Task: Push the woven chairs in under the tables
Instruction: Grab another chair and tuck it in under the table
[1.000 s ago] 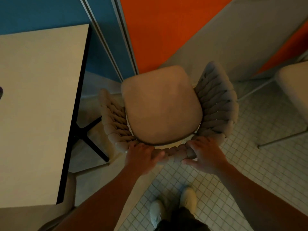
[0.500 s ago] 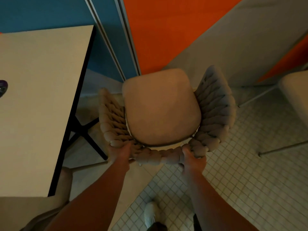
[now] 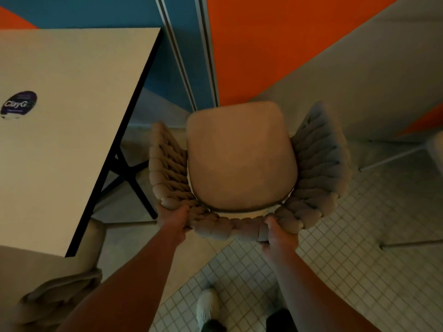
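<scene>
Woven chair [image 3: 242,161] gripped at the backrest rim, left hand [image 3: 176,220] and right hand [image 3: 279,232] both clamped on; swing toward table [image 3: 72,111], probably minding its black legs [image 3: 129,173].

Both bare forearms are stretched forward and down from the lower edge of the view, drawing slightly closer together toward the wrists. The left hand [image 3: 176,220] is closed, fingers curled under and out of sight, the back of the hand turned up. The right hand [image 3: 279,236] is likewise clenched, its thumb laid on top and its knuckles turned outward. One white shoe [image 3: 206,305] is seen below, between the arms.
</scene>
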Action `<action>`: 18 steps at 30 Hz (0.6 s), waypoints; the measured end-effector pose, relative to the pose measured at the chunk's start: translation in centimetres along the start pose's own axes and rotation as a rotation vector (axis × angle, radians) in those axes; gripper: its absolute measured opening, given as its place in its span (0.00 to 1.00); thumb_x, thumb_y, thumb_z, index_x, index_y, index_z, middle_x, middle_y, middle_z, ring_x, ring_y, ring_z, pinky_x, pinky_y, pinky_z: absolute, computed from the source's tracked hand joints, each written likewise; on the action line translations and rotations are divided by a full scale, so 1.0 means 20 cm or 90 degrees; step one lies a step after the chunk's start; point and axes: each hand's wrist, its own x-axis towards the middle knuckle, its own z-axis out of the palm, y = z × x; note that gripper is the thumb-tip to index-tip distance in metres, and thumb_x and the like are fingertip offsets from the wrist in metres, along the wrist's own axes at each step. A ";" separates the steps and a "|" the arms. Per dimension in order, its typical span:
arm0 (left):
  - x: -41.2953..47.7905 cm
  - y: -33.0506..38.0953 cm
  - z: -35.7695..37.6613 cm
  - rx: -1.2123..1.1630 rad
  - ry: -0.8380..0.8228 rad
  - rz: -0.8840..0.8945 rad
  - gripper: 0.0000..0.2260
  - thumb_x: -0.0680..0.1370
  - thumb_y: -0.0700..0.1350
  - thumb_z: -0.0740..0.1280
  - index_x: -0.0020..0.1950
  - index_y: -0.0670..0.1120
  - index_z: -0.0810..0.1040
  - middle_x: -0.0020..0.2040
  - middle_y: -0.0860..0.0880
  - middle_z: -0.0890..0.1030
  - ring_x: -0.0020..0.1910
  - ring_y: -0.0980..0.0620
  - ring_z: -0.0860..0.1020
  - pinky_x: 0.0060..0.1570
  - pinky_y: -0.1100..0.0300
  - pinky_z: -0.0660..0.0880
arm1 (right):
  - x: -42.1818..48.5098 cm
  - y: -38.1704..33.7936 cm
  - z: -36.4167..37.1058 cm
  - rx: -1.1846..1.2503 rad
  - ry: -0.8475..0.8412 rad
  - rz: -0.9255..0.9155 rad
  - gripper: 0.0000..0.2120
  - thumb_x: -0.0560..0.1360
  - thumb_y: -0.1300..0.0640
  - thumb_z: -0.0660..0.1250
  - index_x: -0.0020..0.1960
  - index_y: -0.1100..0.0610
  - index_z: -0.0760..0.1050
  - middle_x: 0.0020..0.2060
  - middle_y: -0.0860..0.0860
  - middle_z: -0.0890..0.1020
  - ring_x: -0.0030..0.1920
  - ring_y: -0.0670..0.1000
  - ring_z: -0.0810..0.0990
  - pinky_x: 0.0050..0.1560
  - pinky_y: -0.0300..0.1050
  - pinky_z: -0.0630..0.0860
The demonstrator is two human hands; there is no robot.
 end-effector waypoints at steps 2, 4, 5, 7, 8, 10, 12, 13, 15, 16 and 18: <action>0.00 -0.02 0.00 0.004 0.011 -0.003 0.26 0.75 0.36 0.72 0.68 0.53 0.68 0.61 0.44 0.78 0.51 0.39 0.81 0.37 0.45 0.82 | 0.00 -0.01 -0.01 -0.016 0.005 -0.009 0.26 0.73 0.65 0.73 0.68 0.55 0.71 0.63 0.55 0.75 0.61 0.64 0.76 0.46 0.60 0.77; -0.01 -0.05 0.00 -0.005 0.008 -0.007 0.26 0.75 0.37 0.73 0.68 0.52 0.69 0.61 0.43 0.79 0.50 0.39 0.82 0.36 0.42 0.83 | 0.00 -0.03 -0.01 -0.017 0.004 -0.017 0.25 0.71 0.66 0.73 0.66 0.56 0.72 0.59 0.55 0.76 0.57 0.63 0.77 0.45 0.60 0.78; -0.01 -0.06 0.01 -0.012 0.010 -0.010 0.26 0.74 0.37 0.74 0.68 0.52 0.69 0.61 0.43 0.80 0.51 0.38 0.82 0.36 0.42 0.83 | 0.00 -0.05 -0.01 -0.017 0.005 -0.018 0.24 0.71 0.66 0.73 0.65 0.57 0.72 0.58 0.55 0.76 0.56 0.63 0.77 0.46 0.60 0.78; -0.04 -0.07 0.02 -0.021 0.021 -0.010 0.26 0.74 0.38 0.74 0.68 0.51 0.69 0.61 0.43 0.80 0.50 0.39 0.82 0.34 0.44 0.83 | 0.01 -0.07 -0.03 -0.032 0.010 -0.024 0.23 0.71 0.67 0.73 0.64 0.57 0.72 0.58 0.56 0.76 0.55 0.63 0.77 0.45 0.59 0.78; -0.05 -0.08 0.02 -0.030 0.028 -0.010 0.25 0.75 0.37 0.74 0.68 0.50 0.68 0.60 0.43 0.79 0.50 0.40 0.82 0.34 0.46 0.82 | 0.02 -0.08 -0.03 -0.042 0.009 -0.029 0.23 0.71 0.67 0.73 0.64 0.57 0.72 0.59 0.57 0.76 0.55 0.63 0.77 0.45 0.58 0.78; -0.08 -0.10 0.04 -0.057 0.034 -0.016 0.24 0.76 0.35 0.72 0.67 0.49 0.68 0.57 0.44 0.78 0.47 0.41 0.80 0.37 0.45 0.81 | 0.02 -0.11 -0.04 -0.066 0.013 -0.033 0.24 0.71 0.66 0.74 0.65 0.57 0.72 0.62 0.59 0.76 0.57 0.64 0.77 0.45 0.59 0.78; -0.13 -0.11 0.06 -0.090 0.028 -0.029 0.21 0.77 0.33 0.70 0.65 0.48 0.68 0.53 0.45 0.76 0.47 0.42 0.79 0.44 0.41 0.80 | 0.02 -0.16 -0.05 -0.090 0.011 -0.040 0.25 0.72 0.66 0.73 0.66 0.58 0.71 0.64 0.60 0.74 0.60 0.65 0.76 0.50 0.63 0.78; -0.15 -0.12 0.08 -0.105 0.022 -0.040 0.20 0.77 0.33 0.70 0.63 0.49 0.68 0.51 0.46 0.76 0.47 0.42 0.79 0.45 0.40 0.80 | 0.02 -0.18 -0.06 -0.097 0.006 -0.041 0.24 0.73 0.66 0.73 0.66 0.58 0.70 0.64 0.60 0.74 0.61 0.66 0.76 0.52 0.65 0.78; -0.16 -0.18 0.10 -0.121 0.033 -0.046 0.19 0.77 0.33 0.70 0.61 0.50 0.68 0.51 0.45 0.77 0.46 0.41 0.80 0.42 0.41 0.81 | 0.04 -0.24 -0.08 -0.115 -0.003 -0.049 0.22 0.73 0.66 0.73 0.65 0.59 0.71 0.62 0.60 0.75 0.62 0.67 0.75 0.53 0.64 0.77; -0.17 -0.20 0.12 -0.127 0.041 -0.047 0.19 0.75 0.35 0.71 0.61 0.50 0.70 0.52 0.44 0.79 0.47 0.40 0.81 0.40 0.40 0.82 | 0.05 -0.27 -0.09 -0.127 -0.006 -0.054 0.21 0.73 0.66 0.73 0.63 0.59 0.71 0.62 0.59 0.75 0.63 0.67 0.75 0.53 0.64 0.77; -0.13 -0.29 0.15 -0.132 0.045 -0.057 0.22 0.71 0.40 0.74 0.62 0.50 0.73 0.55 0.42 0.81 0.48 0.38 0.83 0.37 0.36 0.82 | 0.06 -0.33 -0.10 -0.144 -0.013 -0.056 0.19 0.73 0.66 0.73 0.60 0.58 0.71 0.65 0.61 0.74 0.63 0.67 0.75 0.55 0.64 0.77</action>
